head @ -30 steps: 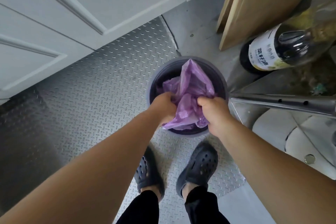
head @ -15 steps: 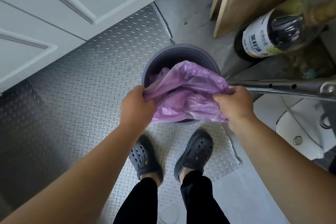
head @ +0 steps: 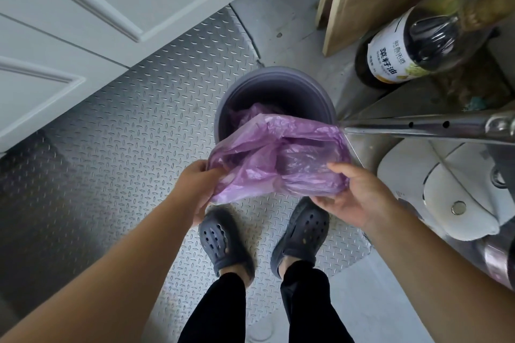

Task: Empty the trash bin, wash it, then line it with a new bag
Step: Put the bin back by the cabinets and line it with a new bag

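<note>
- The left hand (head: 199,189), at centre frame, pinches the left edge of the purple bag (head: 278,157); its fingers are curled into the film.
- The right hand (head: 352,195), right of centre, holds the bag's right edge from below, thumb on top and fingers curled under.
- A second ago both hands were bunched close together over the bin's mouth; now they are well apart and lower in the frame, above the shoes (head: 302,227).
- The bag has changed with them: then a narrow crumpled wad, now a wide open mouth stretched between the hands.
- Its near part hangs in front of the bin (head: 274,86), covering the near rim; the far part trails down inside.
- The bin stands on the checker-plate floor (head: 133,131), upper centre, with its far rim bare.
- An oil bottle (head: 395,50) stands at upper right, near the bin.
- Judging by this, lining is under way: the mouth is open, but no edge is folded over the rim yet.
- Next likely need: spread the mouth wider than the rim and hook it over.
</note>
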A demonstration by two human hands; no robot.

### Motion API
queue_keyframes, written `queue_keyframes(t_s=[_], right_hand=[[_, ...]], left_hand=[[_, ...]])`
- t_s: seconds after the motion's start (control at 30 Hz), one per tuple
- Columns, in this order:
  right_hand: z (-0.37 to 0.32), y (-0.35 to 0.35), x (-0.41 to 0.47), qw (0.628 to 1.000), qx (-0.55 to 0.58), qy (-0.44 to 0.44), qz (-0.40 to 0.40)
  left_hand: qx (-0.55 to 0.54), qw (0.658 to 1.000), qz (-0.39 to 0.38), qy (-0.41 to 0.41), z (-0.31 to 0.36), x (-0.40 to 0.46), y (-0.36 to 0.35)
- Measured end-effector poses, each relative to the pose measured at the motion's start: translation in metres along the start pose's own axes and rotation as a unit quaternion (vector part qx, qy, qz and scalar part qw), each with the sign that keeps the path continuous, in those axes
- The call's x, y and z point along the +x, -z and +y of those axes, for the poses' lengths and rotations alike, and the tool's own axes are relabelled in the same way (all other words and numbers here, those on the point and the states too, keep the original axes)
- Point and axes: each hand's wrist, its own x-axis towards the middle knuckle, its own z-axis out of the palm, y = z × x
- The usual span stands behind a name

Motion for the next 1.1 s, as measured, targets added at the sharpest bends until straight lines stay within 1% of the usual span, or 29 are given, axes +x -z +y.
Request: queue_keyframes(t_s=[0.1, 0.17, 0.23, 0.33, 0.4, 0.47, 0.5, 0.53, 0.57, 0.6, 0.63, 0.67, 0.73, 0.8, 0.83, 0.87, 0.9, 0.93, 0.97, 1.0, 1.03, 1.07, 1.1], right_hand=[[0.010, 0.005, 0.002, 0.999, 0.025, -0.021, -0.031], [0.014, 0.007, 0.004, 0.999, 0.036, -0.016, -0.021], [0.015, 0.007, 0.008, 0.998, 0.055, 0.008, 0.006], [0.009, 0.008, 0.016, 0.985, 0.158, 0.058, 0.038], [0.004, 0.008, 0.023, 0.976, 0.195, 0.077, 0.052], [0.000, 0.009, 0.029, 0.980, 0.164, 0.088, 0.072], [0.000, 0.011, 0.034, 0.985, 0.116, 0.098, 0.087], [-0.001, 0.013, 0.040, 0.985, 0.031, 0.120, 0.117], [-0.001, 0.016, 0.047, 0.973, -0.084, 0.152, 0.153], [-0.001, 0.018, 0.053, 0.943, -0.204, 0.187, 0.186], [-0.002, 0.019, 0.060, 0.905, -0.299, 0.218, 0.210], [-0.003, 0.020, 0.066, 0.880, -0.352, 0.232, 0.218], [-0.004, 0.021, 0.079, 0.858, -0.402, 0.234, 0.216], [-0.008, 0.022, 0.092, 0.835, -0.452, 0.213, 0.230], [-0.011, 0.021, 0.096, 0.838, -0.452, 0.197, 0.232], [-0.015, 0.020, 0.099, 0.860, -0.416, 0.179, 0.234], [-0.019, 0.019, 0.100, 0.900, -0.338, 0.160, 0.225], [-0.024, 0.016, 0.098, 0.940, -0.230, 0.141, 0.208], [-0.028, 0.013, 0.093, 0.965, -0.125, 0.134, 0.187], [-0.031, 0.010, 0.087, 0.976, -0.044, 0.140, 0.159], [-0.033, 0.009, 0.081, 0.980, 0.003, 0.154, 0.126], [-0.033, 0.008, 0.075, 0.981, 0.021, 0.169, 0.094], [-0.031, 0.008, 0.069, 0.981, 0.015, 0.180, 0.072]], left_hand=[[0.006, 1.000, -0.021, 0.015, -0.007, -0.002, 0.004], [-0.017, 0.998, -0.047, 0.036, -0.010, -0.001, 0.011], [-0.100, 0.990, -0.071, 0.074, -0.010, 0.002, 0.019], [-0.262, 0.956, -0.084, 0.107, -0.006, 0.009, 0.025], [-0.282, 0.952, -0.072, 0.098, -0.004, 0.017, 0.028], [-0.213, 0.973, -0.043, 0.080, -0.003, 0.025, 0.029], [-0.152, 0.986, -0.017, 0.065, -0.005, 0.029, 0.030], [-0.074, 0.996, 0.015, 0.040, -0.007, 0.034, 0.031], [0.017, 0.999, 0.043, 0.003, -0.011, 0.040, 0.031], [0.110, 0.991, 0.062, -0.042, -0.014, 0.045, 0.030], [0.194, 0.976, 0.066, -0.080, -0.017, 0.052, 0.028], [0.258, 0.958, 0.066, -0.103, -0.020, 0.057, 0.026], [0.329, 0.936, 0.065, -0.109, -0.023, 0.067, 0.020], [0.351, 0.929, 0.068, -0.090, -0.023, 0.076, 0.014], [0.322, 0.941, 0.069, -0.079, -0.022, 0.079, 0.011], [0.257, 0.962, 0.071, -0.064, -0.020, 0.082, 0.008], [0.160, 0.984, 0.069, -0.043, -0.017, 0.084, 0.006], [0.056, 0.996, 0.059, -0.025, -0.011, 0.085, 0.006], [-0.042, 0.998, 0.042, -0.017, -0.004, 0.085, 0.008], [-0.124, 0.992, 0.021, -0.018, 0.003, 0.083, 0.011], [-0.193, 0.981, -0.004, -0.022, 0.008, 0.081, 0.015], [-0.235, 0.971, -0.027, -0.021, 0.012, 0.077, 0.020], [-0.243, 0.969, -0.046, -0.020, 0.014, 0.073, 0.024]])
